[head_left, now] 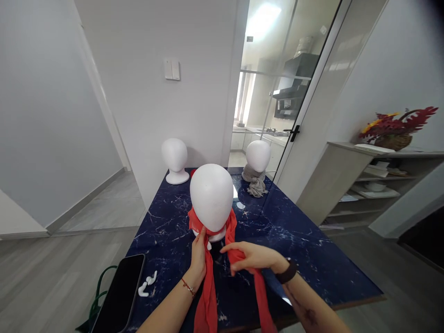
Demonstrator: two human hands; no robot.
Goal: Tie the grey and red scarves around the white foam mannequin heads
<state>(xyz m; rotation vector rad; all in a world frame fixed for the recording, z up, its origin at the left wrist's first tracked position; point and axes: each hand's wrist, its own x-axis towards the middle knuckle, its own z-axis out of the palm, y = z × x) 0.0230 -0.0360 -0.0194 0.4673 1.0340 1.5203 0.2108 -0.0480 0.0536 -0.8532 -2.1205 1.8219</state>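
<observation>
A white mannequin head stands upright on the table in front of me. Around its neck goes a red scarf, its two ends hanging down toward me. My left hand is closed on the left end, just below the chin. On the other side, my right hand has its fingers curled round the right end, which runs out below the hand toward the table's front edge.
The blue marbled table carries a bare white mannequin head at back left and another white head wearing a grey scarf at back right. A phone and white earbuds lie at the left edge.
</observation>
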